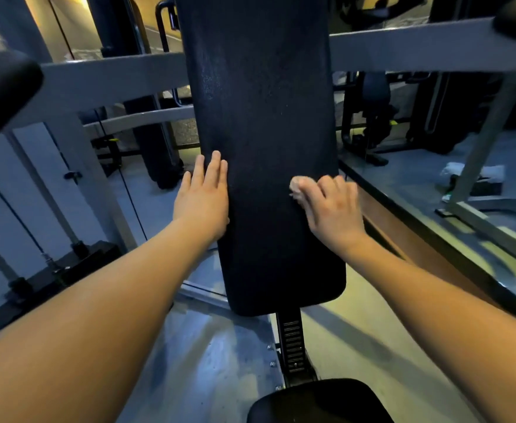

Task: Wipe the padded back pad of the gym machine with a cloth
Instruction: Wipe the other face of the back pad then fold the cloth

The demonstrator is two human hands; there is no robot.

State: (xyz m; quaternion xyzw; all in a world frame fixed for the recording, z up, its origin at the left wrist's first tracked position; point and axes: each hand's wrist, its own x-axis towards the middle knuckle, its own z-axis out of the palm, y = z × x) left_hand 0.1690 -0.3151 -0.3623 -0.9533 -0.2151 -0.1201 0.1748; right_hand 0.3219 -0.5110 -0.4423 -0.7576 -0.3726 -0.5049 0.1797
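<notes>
Grey frame bars [113,77] are crossing behind one upright black back pad [265,111], with one seat cushion [320,401] below. The left hand [203,196] is lying flat, fingers straight, against the pad's left edge. The right hand [331,209] is clutching one pale cloth [297,187] in curled fingers against its right side.

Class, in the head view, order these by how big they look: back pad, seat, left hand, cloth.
1. Back pad
2. Seat, cut off by the frame, and left hand: too alike to rank
3. Cloth, mostly under the right hand
</notes>
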